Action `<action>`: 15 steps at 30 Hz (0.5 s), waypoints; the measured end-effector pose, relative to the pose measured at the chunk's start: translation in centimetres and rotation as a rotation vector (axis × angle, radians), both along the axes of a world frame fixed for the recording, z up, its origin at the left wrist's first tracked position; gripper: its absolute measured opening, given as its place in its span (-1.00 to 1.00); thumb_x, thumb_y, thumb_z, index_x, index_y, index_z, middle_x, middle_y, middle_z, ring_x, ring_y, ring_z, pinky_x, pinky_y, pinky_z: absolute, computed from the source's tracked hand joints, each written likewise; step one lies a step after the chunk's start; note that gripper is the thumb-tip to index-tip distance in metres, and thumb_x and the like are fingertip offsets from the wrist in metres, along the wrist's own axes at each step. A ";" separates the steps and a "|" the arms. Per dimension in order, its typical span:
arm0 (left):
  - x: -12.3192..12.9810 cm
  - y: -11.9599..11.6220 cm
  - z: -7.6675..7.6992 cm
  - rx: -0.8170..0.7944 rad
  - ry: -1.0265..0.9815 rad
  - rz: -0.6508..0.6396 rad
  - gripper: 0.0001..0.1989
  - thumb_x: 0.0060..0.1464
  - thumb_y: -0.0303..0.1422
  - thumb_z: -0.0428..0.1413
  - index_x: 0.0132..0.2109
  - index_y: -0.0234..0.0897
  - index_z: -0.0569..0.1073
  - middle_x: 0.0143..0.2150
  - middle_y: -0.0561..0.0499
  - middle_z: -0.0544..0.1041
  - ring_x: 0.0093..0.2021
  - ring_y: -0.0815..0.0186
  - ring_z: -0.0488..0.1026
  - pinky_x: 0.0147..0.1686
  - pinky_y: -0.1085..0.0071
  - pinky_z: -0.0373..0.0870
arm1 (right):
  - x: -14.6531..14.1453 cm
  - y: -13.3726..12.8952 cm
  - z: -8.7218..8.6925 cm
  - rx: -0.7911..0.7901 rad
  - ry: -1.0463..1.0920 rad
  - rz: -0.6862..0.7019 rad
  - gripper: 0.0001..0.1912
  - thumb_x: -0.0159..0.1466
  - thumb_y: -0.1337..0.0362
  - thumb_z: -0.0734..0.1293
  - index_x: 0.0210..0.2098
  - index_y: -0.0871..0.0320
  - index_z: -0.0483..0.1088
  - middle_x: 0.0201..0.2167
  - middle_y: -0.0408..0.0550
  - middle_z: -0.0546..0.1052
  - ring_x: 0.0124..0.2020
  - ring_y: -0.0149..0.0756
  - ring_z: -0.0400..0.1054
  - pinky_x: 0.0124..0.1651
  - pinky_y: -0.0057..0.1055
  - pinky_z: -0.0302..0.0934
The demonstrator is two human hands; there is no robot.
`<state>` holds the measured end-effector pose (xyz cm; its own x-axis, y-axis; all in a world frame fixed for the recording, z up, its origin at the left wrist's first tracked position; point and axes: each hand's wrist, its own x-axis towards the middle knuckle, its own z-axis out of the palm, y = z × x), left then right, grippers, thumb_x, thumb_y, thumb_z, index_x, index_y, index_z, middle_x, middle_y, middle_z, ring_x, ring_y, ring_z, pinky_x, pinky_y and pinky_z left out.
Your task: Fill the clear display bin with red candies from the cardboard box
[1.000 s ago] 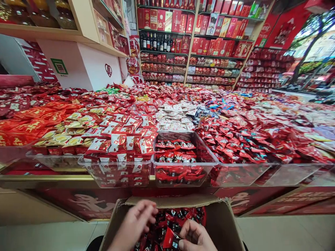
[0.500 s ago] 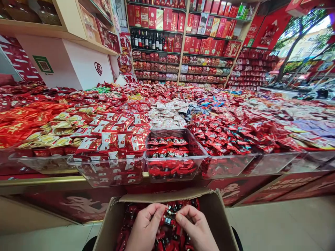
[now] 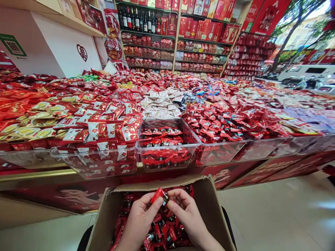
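Both hands are over an open cardboard box [image 3: 213, 209] that holds many red and black wrapped candies [image 3: 164, 232]. My left hand [image 3: 142, 212] pinches one red wrapped candy [image 3: 159, 195] between thumb and fingers. On the candy's other side, my right hand [image 3: 184, 209] has its thumb and fingertips closed on the dark end of the wrapper. Beyond the box, a clear plastic bin [image 3: 167, 153] on the counter holds similar red and black candies, stacked in rows below its rim.
More clear bins [image 3: 94, 153] line the counter's front edge, heaped with red, white and gold packets. Behind them rise shelves of bottles and boxes [image 3: 175, 42]. At the far right, part of a person [image 3: 328, 170] shows beside the counter.
The view has tilted down and shifted, so counter and box sit differently in frame. A red candy now stands up between my fingertips, where a shiny wrapper end was pinched before.
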<state>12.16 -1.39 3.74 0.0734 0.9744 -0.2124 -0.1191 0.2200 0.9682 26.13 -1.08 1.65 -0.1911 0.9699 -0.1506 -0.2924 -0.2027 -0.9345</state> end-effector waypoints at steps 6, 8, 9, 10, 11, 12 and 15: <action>-0.5 0.1 -0.7 -0.020 0.006 -0.015 -0.73 -0.20 -0.30 0.18 -0.25 -0.23 0.48 -0.28 0.00 0.52 -0.25 0.21 0.39 -0.23 0.40 0.29 | 1.0 -0.2 -0.5 0.403 -0.418 0.056 -0.74 0.07 0.16 0.29 -0.31 0.20 0.30 -0.37 -0.02 0.39 -0.39 -0.39 0.25 -0.36 -0.48 0.17; -0.7 0.2 -0.9 -0.067 -0.036 0.002 -0.70 -0.21 -0.28 0.19 -0.24 -0.22 0.44 -0.30 0.01 0.52 -0.28 0.24 0.40 -0.27 0.41 0.30 | 1.4 -0.1 -0.2 0.837 -0.662 0.072 -0.64 0.04 0.20 0.32 -0.17 0.17 0.26 -0.21 0.05 0.37 -0.26 -0.31 0.24 -0.25 -0.41 0.18; -0.8 0.2 -0.9 -0.086 -0.060 -0.004 -0.68 -0.21 -0.28 0.19 -0.22 -0.21 0.42 -0.32 0.02 0.52 -0.30 0.26 0.40 -0.29 0.43 0.30 | 1.5 0.0 0.1 1.047 -0.776 0.090 -0.62 0.04 0.24 0.33 -0.15 0.16 0.24 -0.18 0.04 0.37 -0.23 -0.29 0.22 -0.22 -0.39 0.17; -1.0 0.2 -1.0 -0.097 -0.077 -0.018 -0.66 -0.20 -0.27 0.18 -0.19 -0.20 0.39 -0.34 0.03 0.52 -0.31 0.28 0.40 -0.30 0.44 0.30 | 1.7 0.1 0.6 1.214 -0.873 0.112 -0.64 0.05 0.29 0.32 -0.15 0.17 0.24 -0.19 0.02 0.39 -0.24 -0.29 0.22 -0.22 -0.39 0.16; -1.2 0.2 -1.0 -0.093 -0.083 -0.032 -0.64 -0.18 -0.27 0.17 -0.15 -0.18 0.36 -0.35 0.04 0.52 -0.31 0.30 0.40 -0.30 0.46 0.29 | 1.9 0.3 1.2 1.329 -0.950 0.136 -0.70 0.08 0.34 0.30 -0.17 0.17 0.26 -0.23 -0.01 0.41 -0.27 -0.31 0.22 -0.25 -0.41 0.16; -1.5 0.1 -0.9 -0.080 -0.079 -0.049 -0.62 -0.15 -0.25 0.15 -0.12 -0.17 0.33 -0.34 0.05 0.51 -0.30 0.32 0.39 -0.30 0.48 0.28 | 2.2 0.5 2.1 1.402 -1.003 0.161 -0.76 0.10 0.38 0.27 -0.20 0.18 0.27 -0.27 -0.04 0.44 -0.31 -0.34 0.22 -0.29 -0.43 0.16; -2.7 -0.4 -0.6 -0.049 -0.076 -0.102 -0.61 -0.04 -0.16 0.03 -0.04 -0.13 0.26 -0.36 0.06 0.50 -0.37 0.36 0.39 -0.37 0.51 0.28 | 3.5 1.3 6.0 1.487 -1.042 0.216 -0.81 0.12 0.40 0.25 -0.23 0.22 0.27 -0.31 -0.07 0.45 -0.35 -0.38 0.22 -0.32 -0.47 0.15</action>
<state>9.47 -1.78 3.15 0.1891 0.9498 -0.2494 -0.1658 0.2812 0.9452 29.65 0.25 7.70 -0.7199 0.3689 0.5879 0.3756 0.9194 -0.1170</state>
